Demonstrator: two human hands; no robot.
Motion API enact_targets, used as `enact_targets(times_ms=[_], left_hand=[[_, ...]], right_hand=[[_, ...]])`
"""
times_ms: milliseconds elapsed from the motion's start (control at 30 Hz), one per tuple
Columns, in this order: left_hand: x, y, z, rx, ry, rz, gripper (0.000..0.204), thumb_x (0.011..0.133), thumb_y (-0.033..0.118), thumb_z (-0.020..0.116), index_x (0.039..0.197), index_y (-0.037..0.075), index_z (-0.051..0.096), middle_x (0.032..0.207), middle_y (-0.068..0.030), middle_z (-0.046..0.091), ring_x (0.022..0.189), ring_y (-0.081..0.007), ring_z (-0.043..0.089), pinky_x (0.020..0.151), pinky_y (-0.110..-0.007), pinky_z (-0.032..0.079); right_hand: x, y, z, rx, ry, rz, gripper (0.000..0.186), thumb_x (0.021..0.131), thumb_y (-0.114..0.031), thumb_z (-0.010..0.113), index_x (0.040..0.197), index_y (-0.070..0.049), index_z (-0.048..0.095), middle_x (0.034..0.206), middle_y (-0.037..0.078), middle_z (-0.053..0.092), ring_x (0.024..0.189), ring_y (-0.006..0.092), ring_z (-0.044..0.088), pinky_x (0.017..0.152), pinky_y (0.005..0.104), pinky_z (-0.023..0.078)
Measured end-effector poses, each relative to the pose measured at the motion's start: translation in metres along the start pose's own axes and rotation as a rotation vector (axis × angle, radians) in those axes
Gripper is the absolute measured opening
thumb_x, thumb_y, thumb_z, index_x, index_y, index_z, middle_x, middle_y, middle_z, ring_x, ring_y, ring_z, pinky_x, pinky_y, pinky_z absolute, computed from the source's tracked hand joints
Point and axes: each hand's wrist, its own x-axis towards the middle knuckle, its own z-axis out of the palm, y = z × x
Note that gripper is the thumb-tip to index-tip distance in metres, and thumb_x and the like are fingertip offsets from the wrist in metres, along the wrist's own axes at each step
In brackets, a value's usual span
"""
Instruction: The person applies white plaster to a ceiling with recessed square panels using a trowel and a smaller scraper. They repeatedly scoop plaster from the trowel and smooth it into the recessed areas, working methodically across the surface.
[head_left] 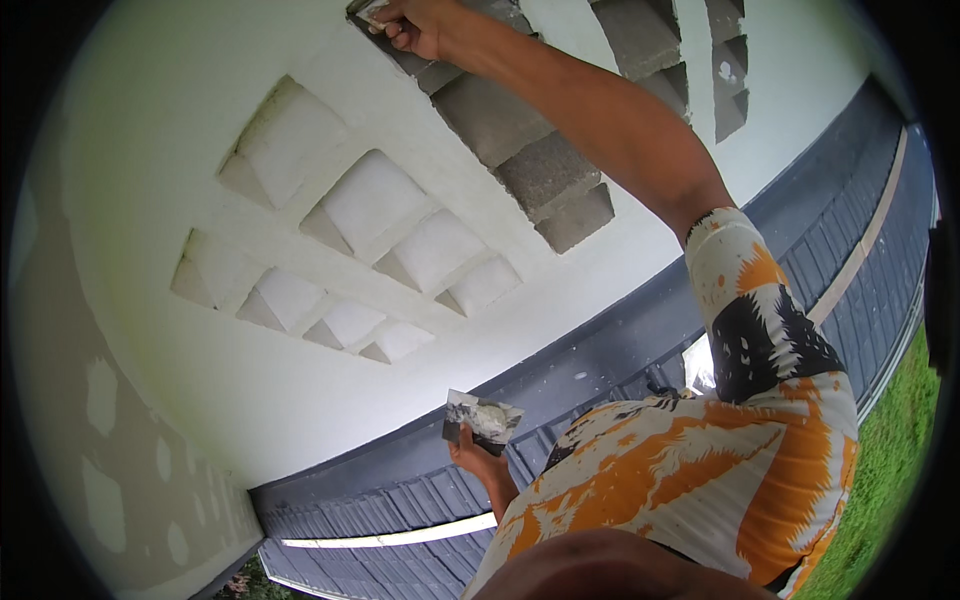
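Note:
My right hand (408, 27) is raised at the top, closed on a small metal putty knife (368, 14) held at the upper corner of a grey recessed block opening (490, 120) in the white wall (150, 330). My left hand (472, 453) is lower in the middle, fingers wrapped on a square metal plate (482, 415) with a lump of pale filler on it. Left of the grey recesses are several white-coated recesses (370, 200) of similar shape.
A dark grey tiled roof (380, 510) runs below and to the right along the wall, with pale battens (860, 240) on it. A grey patched wall (120, 470) is at the left. Green grass (890, 440) lies beyond the roof's edge at lower right.

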Motion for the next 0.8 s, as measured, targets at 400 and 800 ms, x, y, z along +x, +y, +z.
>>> enact_targets(times_ms=[400,800], left_hand=[[0.004,0.004,0.005,-0.040,0.031,-0.030,0.028,0.086,0.002,0.054,0.112,-0.005,0.059,0.103,-0.0153,0.065,0.091,-0.0282,0.068,0.078,-0.040,0.058],[0.013,-0.004,-0.003,-0.035,0.007,-0.059,0.032,0.087,0.005,0.053,0.116,-0.007,0.057,0.106,-0.0163,0.064,0.092,-0.0285,0.068,0.078,-0.040,0.057]], right_hand=[[-0.053,-0.009,-0.014,-0.069,0.082,-0.094,0.006,0.081,0.001,0.066,0.077,0.003,0.063,0.071,0.011,0.061,0.055,0.0124,0.052,0.044,0.0248,0.041],[-0.047,-0.024,0.003,0.156,-0.089,0.001,0.015,0.092,-0.003,0.055,0.078,-0.003,0.058,0.066,0.005,0.055,0.048,0.0114,0.047,0.039,0.0228,0.041]])
